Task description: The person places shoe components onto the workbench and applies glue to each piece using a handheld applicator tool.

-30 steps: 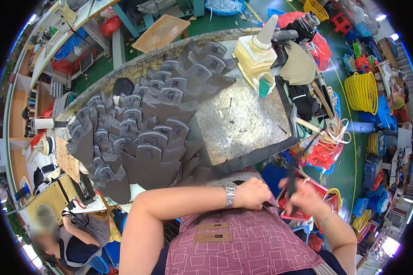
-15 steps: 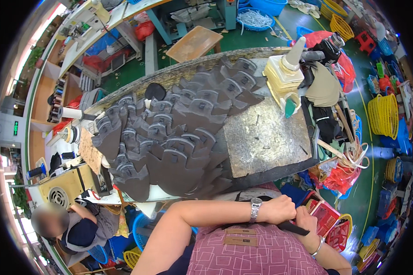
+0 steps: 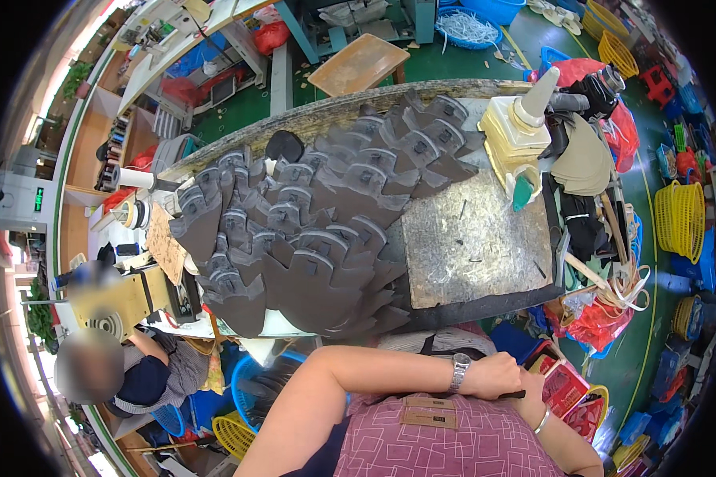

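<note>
Low in front of my body, my left hand (image 3: 493, 376), with a silver watch (image 3: 460, 370) at its wrist, is closed in a fist. A short end of a dark strip (image 3: 514, 394) shows beneath its fingers. My right hand (image 3: 531, 399), above a thin bracelet (image 3: 542, 420), meets it from the right. Its fingers are mostly hidden behind the left hand. Farther off on the bench, overlapping dark grey cut pieces (image 3: 326, 278) with curved pale-edged strips lie in rows. Beside them is a worn square board (image 3: 477, 246) bearing a few dark scraps.
A cream container with a cone-shaped top (image 3: 517, 127) stands at the board's far right corner. Beyond it lie fan-spread beige pieces (image 3: 582, 163). A person (image 3: 155, 385) sits at a yellowish machine (image 3: 119, 306) on the left. Baskets, including a yellow one (image 3: 679, 222), line the right side.
My hands have drawn closer together, the left now overlapping the right. Less of the dark strip shows. The whole view has shifted slightly, so the bench appears farther right.
</note>
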`<state>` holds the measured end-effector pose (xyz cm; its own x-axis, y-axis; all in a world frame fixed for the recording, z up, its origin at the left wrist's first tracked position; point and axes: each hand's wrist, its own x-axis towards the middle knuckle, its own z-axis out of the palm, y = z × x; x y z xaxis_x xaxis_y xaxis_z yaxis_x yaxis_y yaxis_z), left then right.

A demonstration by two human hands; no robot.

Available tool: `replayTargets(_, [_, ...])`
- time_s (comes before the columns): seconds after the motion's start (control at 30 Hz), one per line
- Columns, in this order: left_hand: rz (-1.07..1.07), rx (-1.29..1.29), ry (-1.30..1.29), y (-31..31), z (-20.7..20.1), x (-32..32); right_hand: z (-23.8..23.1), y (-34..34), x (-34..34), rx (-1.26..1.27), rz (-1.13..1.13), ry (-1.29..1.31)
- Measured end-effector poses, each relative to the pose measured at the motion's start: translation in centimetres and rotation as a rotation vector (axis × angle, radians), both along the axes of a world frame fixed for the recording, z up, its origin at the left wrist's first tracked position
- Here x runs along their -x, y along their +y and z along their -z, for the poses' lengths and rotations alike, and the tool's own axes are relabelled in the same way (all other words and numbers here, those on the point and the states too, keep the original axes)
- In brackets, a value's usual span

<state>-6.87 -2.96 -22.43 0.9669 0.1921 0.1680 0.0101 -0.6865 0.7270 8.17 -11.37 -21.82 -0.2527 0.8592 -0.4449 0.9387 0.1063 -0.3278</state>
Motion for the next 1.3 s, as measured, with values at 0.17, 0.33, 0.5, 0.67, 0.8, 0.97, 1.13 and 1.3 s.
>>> replayTargets(0.17, [0.025,0.315,0.039,2.5,-0.6,3.2,-1.7,-0.8,-2.4,-0.138,-0.309,0.018])
replayTargets(0.33, [-0.784,0.491,-0.029,5.3,0.3,14.1,-1.7,-1.1,-8.8,-0.004,-0.327,0.434])
replayTargets(0.5, [-1.814,-0.262,0.277,6.0,4.7,27.8,-1.9,11.1,-3.2,-0.071,0.214,0.583])
replayTargets(0.67, [-1.928,-0.033,0.526,5.9,6.2,30.1,3.3,21.0,12.5,0.013,-0.322,0.853])
replayTargets(0.8, [-1.867,-0.072,0.437,6.6,6.1,30.2,8.1,25.5,24.2,-0.184,-0.353,0.977])
replayTargets(0.97, [-1.727,0.092,0.252,8.0,6.4,31.7,10.0,26.7,30.5,-0.187,-0.363,0.638])
replayTargets(1.13, [-1.733,0.075,0.191,8.1,8.0,32.5,9.6,26.0,31.0,-0.229,-0.357,0.722])
replayTargets(1.3, [-1.839,0.143,-0.029,7.9,7.6,32.5,9.4,25.6,30.8,0.012,-0.369,0.937])
